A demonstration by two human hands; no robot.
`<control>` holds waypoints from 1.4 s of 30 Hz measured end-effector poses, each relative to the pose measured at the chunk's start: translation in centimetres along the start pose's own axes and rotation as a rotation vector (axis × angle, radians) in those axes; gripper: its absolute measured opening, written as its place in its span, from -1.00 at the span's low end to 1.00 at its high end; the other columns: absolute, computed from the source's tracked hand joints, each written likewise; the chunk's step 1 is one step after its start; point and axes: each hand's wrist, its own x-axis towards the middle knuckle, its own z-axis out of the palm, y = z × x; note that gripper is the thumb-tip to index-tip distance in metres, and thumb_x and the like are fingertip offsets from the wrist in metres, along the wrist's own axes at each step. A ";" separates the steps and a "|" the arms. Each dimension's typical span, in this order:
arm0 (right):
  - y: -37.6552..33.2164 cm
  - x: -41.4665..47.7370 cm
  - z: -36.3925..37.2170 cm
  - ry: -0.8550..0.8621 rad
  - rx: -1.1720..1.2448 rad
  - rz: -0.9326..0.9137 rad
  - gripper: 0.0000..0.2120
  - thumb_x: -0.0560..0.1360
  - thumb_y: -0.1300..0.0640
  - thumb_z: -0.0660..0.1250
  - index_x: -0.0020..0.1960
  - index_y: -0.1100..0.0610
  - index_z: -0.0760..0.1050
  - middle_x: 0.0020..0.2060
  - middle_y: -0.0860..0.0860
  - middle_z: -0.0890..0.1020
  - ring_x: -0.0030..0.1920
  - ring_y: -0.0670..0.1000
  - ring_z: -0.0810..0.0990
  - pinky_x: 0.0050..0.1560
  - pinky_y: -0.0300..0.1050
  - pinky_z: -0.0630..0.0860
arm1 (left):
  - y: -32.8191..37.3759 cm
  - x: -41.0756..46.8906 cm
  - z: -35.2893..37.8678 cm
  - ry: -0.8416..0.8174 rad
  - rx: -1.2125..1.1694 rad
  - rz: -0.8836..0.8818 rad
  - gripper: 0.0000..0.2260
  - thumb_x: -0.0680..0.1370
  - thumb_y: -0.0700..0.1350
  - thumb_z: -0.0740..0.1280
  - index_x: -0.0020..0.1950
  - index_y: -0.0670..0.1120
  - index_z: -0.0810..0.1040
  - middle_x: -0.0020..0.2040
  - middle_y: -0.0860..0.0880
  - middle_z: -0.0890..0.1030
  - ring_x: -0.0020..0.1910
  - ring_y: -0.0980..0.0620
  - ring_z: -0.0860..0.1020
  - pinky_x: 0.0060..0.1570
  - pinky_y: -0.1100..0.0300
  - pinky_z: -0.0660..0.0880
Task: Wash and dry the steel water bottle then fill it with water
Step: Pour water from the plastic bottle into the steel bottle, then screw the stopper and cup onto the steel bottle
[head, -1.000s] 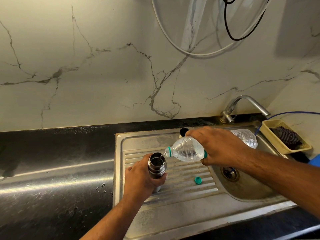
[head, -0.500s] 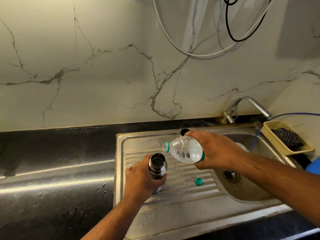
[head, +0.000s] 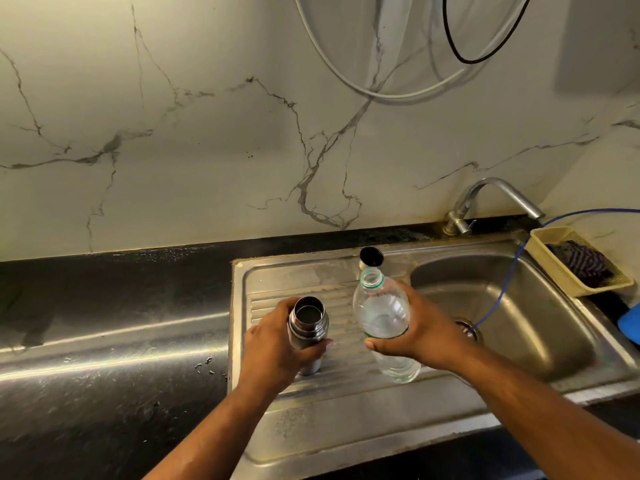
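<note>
The steel water bottle (head: 307, 323) stands upright and uncapped on the ribbed drainboard (head: 346, 403) of the sink. My left hand (head: 273, 348) is wrapped around its body. My right hand (head: 426, 334) grips a clear plastic bottle (head: 381, 313), held nearly upright just right of the steel one, open mouth up, with some water inside. A black-topped steel cap (head: 371, 257) sits at the back of the drainboard, behind the plastic bottle.
The sink basin (head: 502, 306) with its drain lies to the right, under a steel tap (head: 491, 199). A thin blue tube (head: 509, 275) runs into the basin. A yellow basket (head: 554, 258) with a cloth sits at the far right. Black countertop (head: 104, 341) extends left.
My right hand has tipped the plastic bottle back from a pouring tilt to nearly upright and moved it away from the steel bottle's mouth. The small green cap is no longer visible.
</note>
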 end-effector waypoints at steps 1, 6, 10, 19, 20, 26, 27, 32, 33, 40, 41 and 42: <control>0.5 -0.2 0.5 -0.005 0.019 0.016 -0.20 0.20 -0.26 0.65 0.30 -0.44 0.29 0.24 -0.30 0.53 0.23 -0.16 0.54 0.23 -0.07 0.54 | 0.0 -0.1 0.0 0.001 0.005 -0.008 -0.24 0.26 0.36 0.55 0.37 0.25 0.34 0.26 0.21 0.60 0.24 0.08 0.56 0.27 -0.15 0.50; 2.0 -2.2 2.4 -0.026 0.112 0.053 -0.22 0.21 -0.17 0.68 0.32 -0.34 0.37 0.17 -0.34 0.55 0.16 -0.31 0.52 0.12 -0.28 0.46 | -0.4 -0.9 0.1 -0.018 0.028 -0.062 -0.18 0.26 0.34 0.57 0.42 0.22 0.28 0.32 0.16 0.57 0.27 0.07 0.55 0.26 -0.06 0.52; 3.3 -3.4 3.6 -0.081 0.165 0.063 -0.28 0.21 -0.11 0.70 0.22 -0.35 0.38 0.12 -0.31 0.57 0.12 -0.34 0.52 0.05 -0.38 0.43 | -1.6 -2.5 0.6 -0.037 0.033 -0.153 -0.08 0.23 0.43 0.51 0.48 0.20 0.21 0.35 0.09 0.56 0.28 0.00 0.55 0.22 -0.13 0.54; 5.3 -4.7 4.8 -0.139 0.261 0.040 -0.22 0.21 -0.17 0.69 0.29 -0.34 0.35 0.19 -0.28 0.57 0.22 -0.25 0.53 0.19 -0.29 0.50 | -2.9 -7.4 3.6 0.027 0.071 -0.254 -0.16 0.28 0.42 0.45 0.42 0.01 0.34 0.15 0.03 0.57 0.15 -0.02 0.56 0.06 0.05 0.53; 5.3 -4.7 4.9 -0.142 0.259 0.031 -0.22 0.21 -0.18 0.69 0.30 -0.33 0.35 0.20 -0.29 0.56 0.22 -0.25 0.53 0.21 -0.27 0.51 | -2.7 -7.8 4.0 0.076 0.079 -0.236 -0.26 0.31 0.40 0.43 0.33 0.01 0.39 0.06 0.05 0.56 0.07 0.00 0.56 -0.02 0.11 0.49; 5.9 -4.8 4.6 -0.179 0.204 -0.029 -0.08 0.22 -0.15 0.69 0.41 -0.31 0.24 0.26 -0.38 0.41 0.28 -0.28 0.43 0.37 -0.18 0.45 | 1.1 -9.0 5.6 0.162 -0.181 -0.063 -0.64 0.48 0.37 0.33 0.05 0.14 0.47 -0.07 0.14 0.56 -0.03 0.06 0.56 -0.08 0.07 0.51; 6.1 -4.8 4.4 -0.202 0.179 -0.031 -0.05 0.22 -0.13 0.69 0.41 -0.37 0.17 0.27 -0.42 0.35 0.30 -0.30 0.39 0.36 -0.24 0.43 | 2.1 -9.0 5.7 0.131 -0.213 -0.027 -0.61 0.48 0.38 0.31 0.10 0.12 0.48 -0.01 0.14 0.58 0.02 0.05 0.57 -0.05 0.11 0.51; 8.3 -3.5 1.6 -0.354 -0.075 -0.021 0.05 0.30 -0.08 0.64 0.57 -0.33 0.06 0.53 -0.17 0.24 0.48 -0.07 0.26 0.50 0.03 0.32 | 6.9 -8.6 5.9 0.007 -0.273 0.039 -0.36 0.42 0.46 0.33 0.36 0.14 0.33 0.23 0.11 0.48 0.15 0.14 0.53 0.03 0.39 0.48; 9.0 -2.9 0.8 -0.364 -0.130 0.004 -0.01 0.35 -0.04 0.62 0.57 -0.29 0.09 0.53 -0.13 0.25 0.48 -0.04 0.27 0.49 0.06 0.33 | 7.6 -8.4 6.0 -0.014 -0.280 0.026 -0.32 0.40 0.47 0.35 0.39 0.17 0.29 0.27 0.11 0.46 0.18 0.17 0.52 0.06 0.38 0.49; 14.1 2.8 1.5 -0.215 -0.332 0.034 -0.44 0.48 0.17 0.49 0.43 -0.10 0.46 0.36 -0.01 0.49 0.34 -0.02 0.46 0.33 -0.12 0.42 | 8.7 -7.3 7.1 -0.075 -0.189 0.031 -0.38 0.40 0.45 0.35 0.41 0.43 0.23 0.30 0.39 0.40 0.29 0.27 0.47 0.26 0.09 0.56; 14.7 3.3 2.4 -0.233 -0.363 0.024 -0.46 0.49 0.15 0.50 0.42 -0.12 0.47 0.36 -0.01 0.49 0.33 0.00 0.46 0.33 -0.08 0.44 | 8.9 -7.3 7.0 -0.071 -0.193 0.038 -0.41 0.40 0.43 0.37 0.38 0.45 0.24 0.27 0.41 0.43 0.26 0.30 0.48 0.22 0.13 0.57; 15.1 3.7 3.2 -0.255 -0.381 0.022 -0.47 0.48 0.12 0.50 0.41 -0.13 0.48 0.35 -0.01 0.48 0.32 0.01 0.46 0.32 -0.06 0.47 | 9.0 -7.3 6.9 -0.063 -0.198 0.046 -0.44 0.42 0.39 0.40 0.35 0.46 0.26 0.24 0.43 0.44 0.24 0.32 0.49 0.18 0.20 0.57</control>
